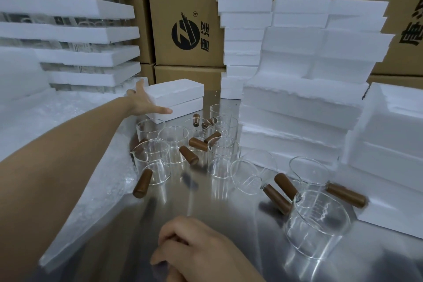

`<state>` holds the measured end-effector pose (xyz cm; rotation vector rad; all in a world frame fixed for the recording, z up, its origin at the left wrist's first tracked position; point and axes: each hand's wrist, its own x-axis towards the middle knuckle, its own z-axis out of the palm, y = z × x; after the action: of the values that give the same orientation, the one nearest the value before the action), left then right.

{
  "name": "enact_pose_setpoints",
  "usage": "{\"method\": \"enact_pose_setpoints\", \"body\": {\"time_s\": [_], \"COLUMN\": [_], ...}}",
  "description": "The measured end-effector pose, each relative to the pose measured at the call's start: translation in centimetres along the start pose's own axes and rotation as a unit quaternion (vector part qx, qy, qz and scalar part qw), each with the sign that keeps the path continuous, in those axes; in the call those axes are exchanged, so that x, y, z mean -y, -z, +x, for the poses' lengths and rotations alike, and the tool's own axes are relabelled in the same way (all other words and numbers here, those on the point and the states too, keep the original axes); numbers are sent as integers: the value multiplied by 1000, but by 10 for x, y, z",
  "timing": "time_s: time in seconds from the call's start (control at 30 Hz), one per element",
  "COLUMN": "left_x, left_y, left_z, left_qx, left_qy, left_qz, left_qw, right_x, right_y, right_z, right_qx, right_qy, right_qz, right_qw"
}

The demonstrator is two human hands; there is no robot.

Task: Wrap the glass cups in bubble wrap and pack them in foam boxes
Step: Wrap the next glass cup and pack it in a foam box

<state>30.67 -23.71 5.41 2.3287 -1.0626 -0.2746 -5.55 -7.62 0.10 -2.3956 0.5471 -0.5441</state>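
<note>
Your spread left hand (144, 103) touches the white rectangular foam box (180, 89).
Right hand (201, 252) curled, contents unclear; the foam's light and crumbly, so grip its sides.

Glass cups (173, 144) with brown handles (188, 155): about ten, on the desk (217, 208).
Bubble wrap (105, 190): one sheet.
Foam boxes (297, 98): several stacks, too many pieces to count.
Cardboard cartons (187, 7): at least six.
Hands: one left hand (146, 103), one right hand (194, 249).
</note>
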Motion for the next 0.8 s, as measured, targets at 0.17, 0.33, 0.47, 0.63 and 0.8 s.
{"method": "enact_pose_setpoints", "body": {"time_s": [0.17, 0.33, 0.47, 0.63, 0.8], "left_x": [-25, -67, -96, -94, -66], "left_y": [14, 35, 22, -37, -82], "left_z": [-23, -85, -168, -260, -291], "left_qx": [-75, -182, -196, -203, -188], "left_qy": [-2, -93, -199, -269, -345], "left_qz": [-139, -237, -355, -377, -194], "left_qw": [987, 950, 892, 863, 899], "right_x": [-9, -8, -9, -19, -22], "right_y": [3, 7, 11, 31, 39], "right_z": [6, 6, 8, 15, 10], "right_qx": [-12, -14, -47, -184, -226], "right_qy": [172, 156, 124, 31, -13], "right_qz": [-47, -41, -15, 27, -13], "right_qw": [984, 987, 991, 982, 974]}}
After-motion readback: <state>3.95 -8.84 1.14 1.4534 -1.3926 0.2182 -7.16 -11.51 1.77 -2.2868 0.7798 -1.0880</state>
